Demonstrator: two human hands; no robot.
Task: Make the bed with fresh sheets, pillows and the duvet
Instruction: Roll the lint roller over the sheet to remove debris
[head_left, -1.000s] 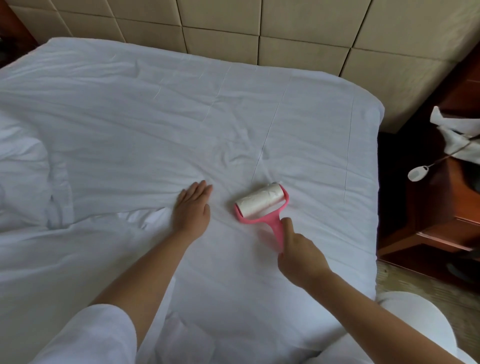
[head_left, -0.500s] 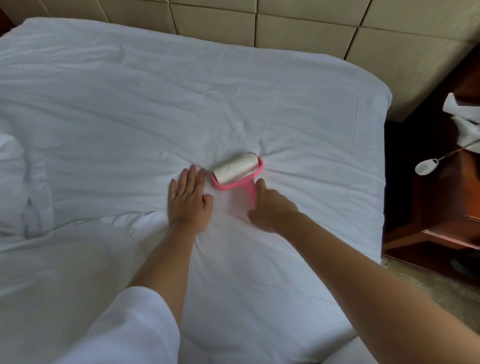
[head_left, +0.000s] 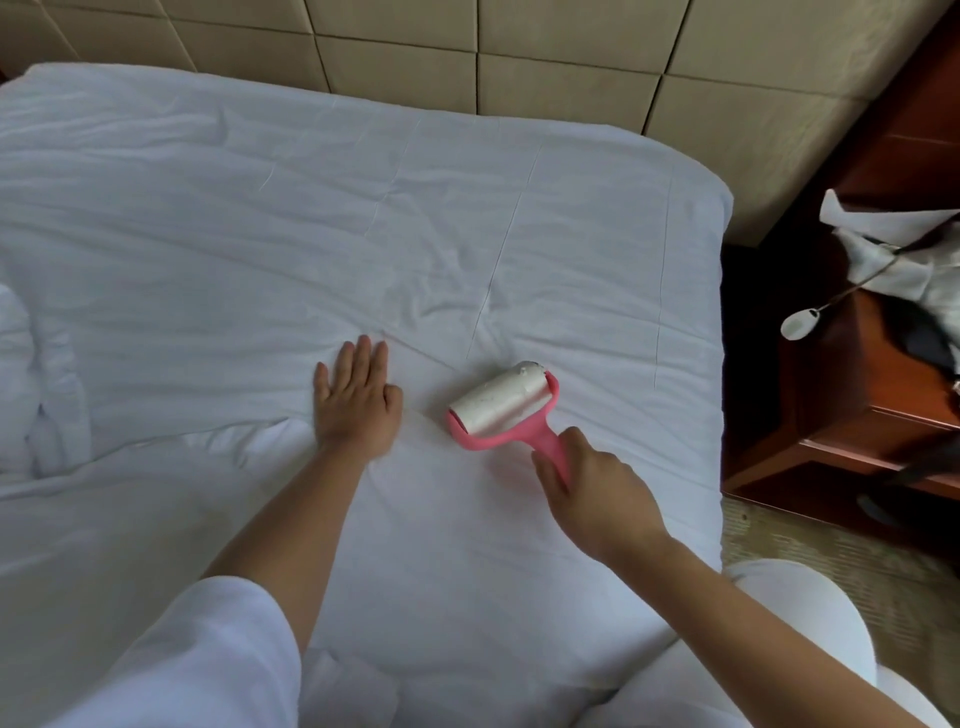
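A white quilted bed cover lies spread over the bed, creased near the middle. My left hand presses flat on it, fingers straight and pointing toward the headboard. Just right of it, a pink lint roller with a white sticky roll rests on the cover. My right hand grips its pink handle from below. A bunched white fold of bedding lies at the left edge.
A beige padded headboard runs along the far side. To the right stands a dark wooden nightstand with crumpled white cloth and a small white tag on a cord. Patterned carpet shows beside the bed.
The right hand has pulled the lint roller back toward me and to the right, away from the left hand. The left hand stays flat on the cover.
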